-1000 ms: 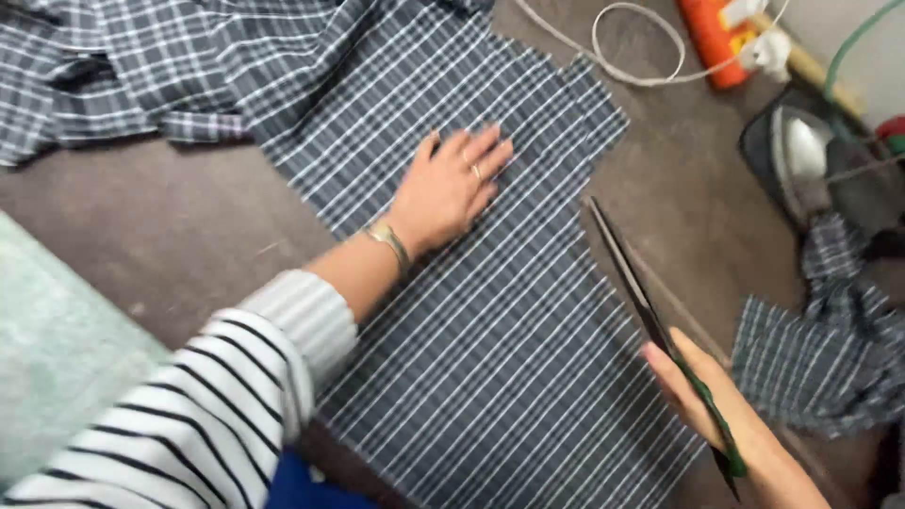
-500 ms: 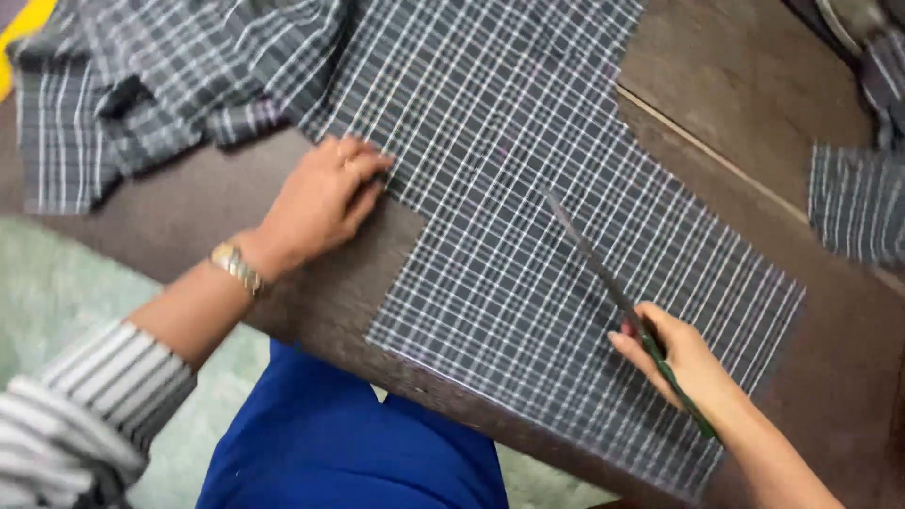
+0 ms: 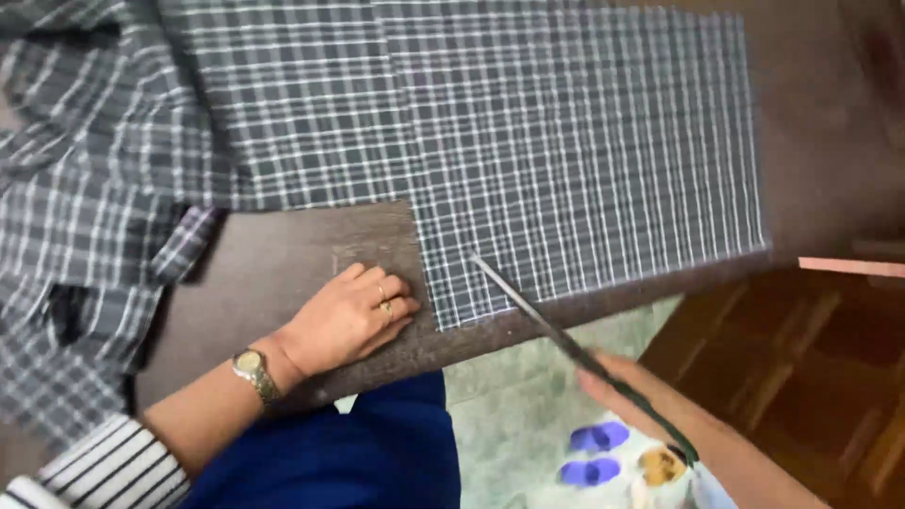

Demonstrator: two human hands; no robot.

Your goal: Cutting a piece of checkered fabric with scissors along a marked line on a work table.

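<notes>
scissors at the near edge of the checked cloth

your left hand (image 3: 351,317) lies flat and open on the table (image 3: 283,254), fingertips against the plaid fabric (image 3: 566,170) to keep it from sliding, while your right hand (image 3: 627,391) grips the long scissors (image 3: 551,325), tips over the hem (blades look almost closed). since half a second ago the view has swung and both hands sit nearer the table's front edge.
</notes>
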